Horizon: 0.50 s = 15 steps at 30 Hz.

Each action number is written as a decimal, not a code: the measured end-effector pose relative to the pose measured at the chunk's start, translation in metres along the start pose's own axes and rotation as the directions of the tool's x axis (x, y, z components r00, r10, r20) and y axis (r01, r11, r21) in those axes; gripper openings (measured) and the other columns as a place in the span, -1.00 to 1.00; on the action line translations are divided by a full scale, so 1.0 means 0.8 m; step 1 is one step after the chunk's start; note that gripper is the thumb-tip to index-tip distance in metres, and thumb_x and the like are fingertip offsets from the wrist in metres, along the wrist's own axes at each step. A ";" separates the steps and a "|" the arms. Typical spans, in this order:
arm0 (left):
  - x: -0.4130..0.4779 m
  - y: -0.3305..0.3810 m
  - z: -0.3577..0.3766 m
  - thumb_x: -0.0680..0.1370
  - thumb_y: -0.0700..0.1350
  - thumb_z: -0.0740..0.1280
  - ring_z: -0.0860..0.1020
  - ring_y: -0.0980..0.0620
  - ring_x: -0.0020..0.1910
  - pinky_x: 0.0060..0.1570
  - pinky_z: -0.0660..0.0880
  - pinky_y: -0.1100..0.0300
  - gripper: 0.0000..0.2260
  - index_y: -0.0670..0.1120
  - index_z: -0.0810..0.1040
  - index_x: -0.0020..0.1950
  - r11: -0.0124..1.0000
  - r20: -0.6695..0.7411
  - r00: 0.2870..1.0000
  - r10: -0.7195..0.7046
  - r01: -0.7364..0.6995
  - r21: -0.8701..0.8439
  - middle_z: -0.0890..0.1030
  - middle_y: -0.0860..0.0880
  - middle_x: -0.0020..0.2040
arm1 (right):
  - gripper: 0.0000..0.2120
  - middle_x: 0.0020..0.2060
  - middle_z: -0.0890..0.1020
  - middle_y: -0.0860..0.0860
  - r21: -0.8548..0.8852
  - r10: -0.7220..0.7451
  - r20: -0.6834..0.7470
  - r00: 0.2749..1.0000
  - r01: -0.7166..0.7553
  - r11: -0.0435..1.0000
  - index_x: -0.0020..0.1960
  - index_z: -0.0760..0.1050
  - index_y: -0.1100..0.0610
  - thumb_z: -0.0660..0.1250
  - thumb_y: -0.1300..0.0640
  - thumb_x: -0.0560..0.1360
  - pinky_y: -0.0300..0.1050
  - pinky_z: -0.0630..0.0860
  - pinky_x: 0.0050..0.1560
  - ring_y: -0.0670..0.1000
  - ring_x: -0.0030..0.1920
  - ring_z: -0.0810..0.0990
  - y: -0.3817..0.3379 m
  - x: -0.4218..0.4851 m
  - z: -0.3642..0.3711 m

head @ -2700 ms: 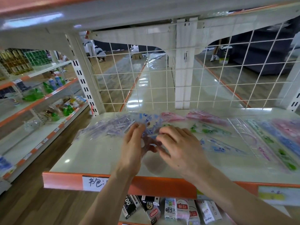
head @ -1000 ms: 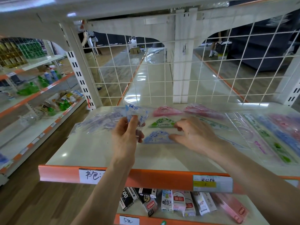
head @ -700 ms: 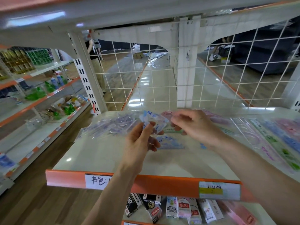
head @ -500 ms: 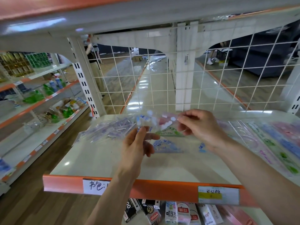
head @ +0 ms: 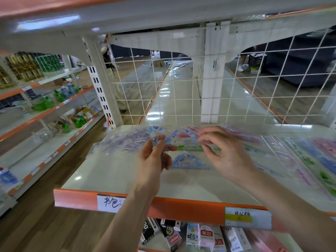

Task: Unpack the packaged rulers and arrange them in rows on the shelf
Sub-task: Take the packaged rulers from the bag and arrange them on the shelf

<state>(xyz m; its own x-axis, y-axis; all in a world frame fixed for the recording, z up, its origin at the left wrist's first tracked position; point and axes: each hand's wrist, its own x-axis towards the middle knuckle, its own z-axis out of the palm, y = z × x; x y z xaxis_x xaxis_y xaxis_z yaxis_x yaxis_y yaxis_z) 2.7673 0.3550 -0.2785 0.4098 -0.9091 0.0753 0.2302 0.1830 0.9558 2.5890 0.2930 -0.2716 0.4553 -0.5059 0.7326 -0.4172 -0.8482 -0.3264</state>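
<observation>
Both hands hold one clear packet of rulers above the white shelf. My left hand pinches its left end between thumb and fingers. My right hand pinches its right end with curled fingers. Below them a blue protractor and a green one lie flat on the shelf. A pile of clear packets lies at the back left. Long rulers in pink, blue and green lie in rows on the right.
A white wire grid closes the back of the shelf, and an upper shelf hangs close overhead. The orange front edge carries paper labels. Small boxes stand on the shelf below. Another stocked rack stands on the left.
My right hand left the protractors on the shelf and came up to the packet in my left hand. Both hands now pinch it, slightly closer together.
</observation>
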 end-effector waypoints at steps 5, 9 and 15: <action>0.000 -0.002 0.000 0.61 -0.16 0.24 0.43 0.04 -0.51 -0.38 0.32 0.15 -0.91 -0.11 0.52 -0.03 0.999 0.014 1.000 0.020 -0.020 0.031 0.67 -0.14 -0.16 | -0.69 0.01 0.56 0.01 -0.131 0.156 0.105 0.982 -0.142 0.981 0.17 0.55 0.19 0.44 0.20 0.43 -0.10 0.56 -0.15 -0.06 -0.18 0.59 -0.008 0.002 -0.005; -0.001 -0.001 0.000 0.62 -0.16 0.23 0.43 0.05 -0.51 -0.44 0.35 0.20 -0.90 -0.11 0.51 -0.05 0.999 0.024 0.999 0.032 -0.032 0.032 0.68 -0.10 -0.20 | -0.69 -0.08 0.53 -0.03 -0.193 0.244 0.155 0.957 -0.212 0.958 0.19 0.55 0.13 0.40 0.07 0.47 -0.08 0.52 -0.11 -0.01 -0.14 0.54 -0.017 0.009 -0.006; 0.000 0.000 0.001 0.61 -0.10 0.25 0.42 0.05 -0.51 -0.47 0.40 0.23 -0.88 -0.11 0.52 -0.06 0.999 -0.012 1.000 0.009 -0.009 0.034 0.68 -0.10 -0.21 | -0.78 -0.25 0.50 -0.12 -0.158 0.363 0.204 0.909 -0.336 0.929 0.07 0.61 0.07 0.39 0.00 0.48 -0.35 0.34 -0.28 -0.09 -0.23 0.49 -0.012 0.012 -0.008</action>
<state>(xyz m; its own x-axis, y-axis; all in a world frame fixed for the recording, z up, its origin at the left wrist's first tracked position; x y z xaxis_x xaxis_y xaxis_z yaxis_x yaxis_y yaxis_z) 2.7666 0.3549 -0.2784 0.4228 -0.9026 0.0806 0.1969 0.1782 0.9641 2.5922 0.2977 -0.2574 0.4228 -0.8000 0.4258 -0.6646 -0.5931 -0.4545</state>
